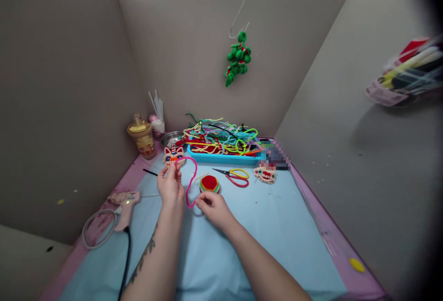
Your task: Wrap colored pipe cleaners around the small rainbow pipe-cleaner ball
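Observation:
A bright pink fuzzy strand (195,171) curves between my two hands above the blue table cover. My left hand (170,183) pinches its upper end, close to a cream crafted piece with orange and blue parts (174,155). The other end of the strand is in the closed fingertips of my right hand (212,206). Just beyond my right hand sits a round piece (209,183) with a red top and green and yellow edges. Scissors (238,177) with one yellow and one red handle lie to the right of it, blades pointing left.
A blue tray (224,157) piled with colourful strands stands at the back. A pink glue gun (128,208) with its cable lies at left, below a lidded cup (143,140) and a metal bowl (171,138). A cream piece (265,174) lies at right. Grey panels surround the table.

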`<state>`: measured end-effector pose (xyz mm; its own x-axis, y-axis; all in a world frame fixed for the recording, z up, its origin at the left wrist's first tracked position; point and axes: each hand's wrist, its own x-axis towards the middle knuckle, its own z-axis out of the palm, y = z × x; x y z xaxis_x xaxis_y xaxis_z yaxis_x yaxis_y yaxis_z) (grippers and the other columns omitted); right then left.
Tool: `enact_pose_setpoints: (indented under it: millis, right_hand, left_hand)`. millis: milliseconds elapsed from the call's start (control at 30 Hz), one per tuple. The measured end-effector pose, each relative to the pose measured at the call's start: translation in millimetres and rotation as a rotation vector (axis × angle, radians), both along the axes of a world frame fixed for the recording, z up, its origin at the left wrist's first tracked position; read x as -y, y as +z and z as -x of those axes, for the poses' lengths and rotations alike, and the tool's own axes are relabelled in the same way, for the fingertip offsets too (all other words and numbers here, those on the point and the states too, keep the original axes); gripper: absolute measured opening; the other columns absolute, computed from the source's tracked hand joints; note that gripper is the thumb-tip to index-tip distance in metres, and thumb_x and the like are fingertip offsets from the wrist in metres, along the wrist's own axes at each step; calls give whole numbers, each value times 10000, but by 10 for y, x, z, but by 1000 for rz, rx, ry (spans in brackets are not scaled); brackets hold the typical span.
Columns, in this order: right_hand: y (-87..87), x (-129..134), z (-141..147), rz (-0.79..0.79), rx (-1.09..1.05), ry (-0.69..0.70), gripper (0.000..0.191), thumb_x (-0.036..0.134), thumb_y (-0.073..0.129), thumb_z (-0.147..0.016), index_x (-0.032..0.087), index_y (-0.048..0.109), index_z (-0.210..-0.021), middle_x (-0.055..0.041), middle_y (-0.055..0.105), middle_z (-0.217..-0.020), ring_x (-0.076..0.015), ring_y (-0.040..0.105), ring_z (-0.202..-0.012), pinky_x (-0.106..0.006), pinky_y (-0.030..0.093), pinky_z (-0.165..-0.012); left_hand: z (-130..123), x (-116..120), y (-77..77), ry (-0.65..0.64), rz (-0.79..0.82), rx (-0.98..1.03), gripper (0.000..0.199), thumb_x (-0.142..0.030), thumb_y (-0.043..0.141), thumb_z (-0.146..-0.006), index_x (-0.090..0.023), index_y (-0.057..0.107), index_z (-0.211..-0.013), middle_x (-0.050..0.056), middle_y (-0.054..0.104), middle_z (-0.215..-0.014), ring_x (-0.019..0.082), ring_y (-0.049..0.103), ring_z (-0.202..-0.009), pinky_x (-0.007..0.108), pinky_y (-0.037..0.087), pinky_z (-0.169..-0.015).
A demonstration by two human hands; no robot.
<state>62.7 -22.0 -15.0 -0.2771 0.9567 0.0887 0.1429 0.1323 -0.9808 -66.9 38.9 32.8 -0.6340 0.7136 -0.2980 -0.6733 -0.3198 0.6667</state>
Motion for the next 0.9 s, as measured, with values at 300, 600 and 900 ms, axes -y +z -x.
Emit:
enact_pose_setpoints:
  millis: [300, 600, 900]
  right_hand:
    - [5, 6, 68, 67, -27, 30, 179, 312, 565, -764, 169, 593, -660, 38, 486, -552, -92, 417, -514, -217, 318, -507]
    - [-15, -5, 95, 194, -75, 85, 248, 407, 601, -740, 187, 538, -644, 62, 456, -481, -80, 385, -444, -212, 305, -457]
    - [-2, -1, 97, 235, -85, 126, 280, 414, 641, -738, 181, 531, -629, 72, 460, -444, -73, 385, -415, -207, 298, -436]
  left_hand:
    - [-49, 28, -31, -35, -28, -16, 156, -48, 640, -781, -149, 523, -803, -29, 646, -650, 59, 642, -568, 104, 431, -480]
    - [-77, 26, -70, -47, -25, -34, 168, -55, 650, -765, -153, 532, -834, -15, 667, -703, 65, 645, -581, 112, 438, -490]
    - [-85, 29, -68, -44, -21, -47, 184, -57, 652, -761, -160, 521, -839, -17, 665, -699, 69, 650, -577, 111, 436, -484]
